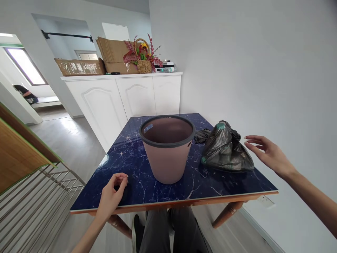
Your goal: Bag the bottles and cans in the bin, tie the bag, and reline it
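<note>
Fingers [253, 138] of the right hand [273, 154] stand moderately wide from the thumb, holding nothing, just beside the upper right of a filled black bag [223, 151]. Those of the left hand [112, 192] curl loosely toward the thumb, also without a load, by the near-left edge of the blue marbled desk [119, 151]. Between both hands, an upright pinkish bin [167, 163] with a dark rim stands left of the bag; crumpled black plastic [202, 136] lies behind, between the two. Farther off, a white cabinet [140, 96] carries cardboard boxes [79, 67] and a flower basket [144, 66]
</note>
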A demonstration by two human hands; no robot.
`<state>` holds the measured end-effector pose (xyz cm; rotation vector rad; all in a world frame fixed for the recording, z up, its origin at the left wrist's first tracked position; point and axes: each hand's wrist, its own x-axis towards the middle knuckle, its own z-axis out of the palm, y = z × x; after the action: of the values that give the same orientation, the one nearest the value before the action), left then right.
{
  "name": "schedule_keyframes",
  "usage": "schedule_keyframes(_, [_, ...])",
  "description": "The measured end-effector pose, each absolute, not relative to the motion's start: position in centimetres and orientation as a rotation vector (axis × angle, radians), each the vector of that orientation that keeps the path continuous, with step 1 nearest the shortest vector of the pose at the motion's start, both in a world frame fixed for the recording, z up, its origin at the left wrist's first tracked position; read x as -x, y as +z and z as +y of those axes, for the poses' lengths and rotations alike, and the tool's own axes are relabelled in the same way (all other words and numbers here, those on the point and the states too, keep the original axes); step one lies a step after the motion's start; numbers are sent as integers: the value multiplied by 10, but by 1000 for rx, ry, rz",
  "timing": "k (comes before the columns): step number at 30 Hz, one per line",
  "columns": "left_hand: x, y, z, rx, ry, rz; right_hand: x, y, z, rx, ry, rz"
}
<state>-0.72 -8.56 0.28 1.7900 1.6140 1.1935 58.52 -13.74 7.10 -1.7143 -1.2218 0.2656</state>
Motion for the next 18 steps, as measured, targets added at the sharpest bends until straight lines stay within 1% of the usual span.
schedule_keyframes(5, [6,3,-86,-1804,1188,1610,-552,74,-148,1664,-83,-1165])
schedule_keyframes(7, [6,4,-86,-1809,1183,1616,-532,74,-155,1568,-205,-1311])
schedule_keyframes(9, [5,4,-86,-1816,1169,1622,-510,70,-161,1419,-218,-1515])
schedule_keyframes(13, [7,4,-87,-1818,1154,1635,-465,51,-167,1222,79,-1826])
schedule_keyframes(18, [7,3,-88,-1838,1161,1628,-418,18,-163,1172,505,-1933])
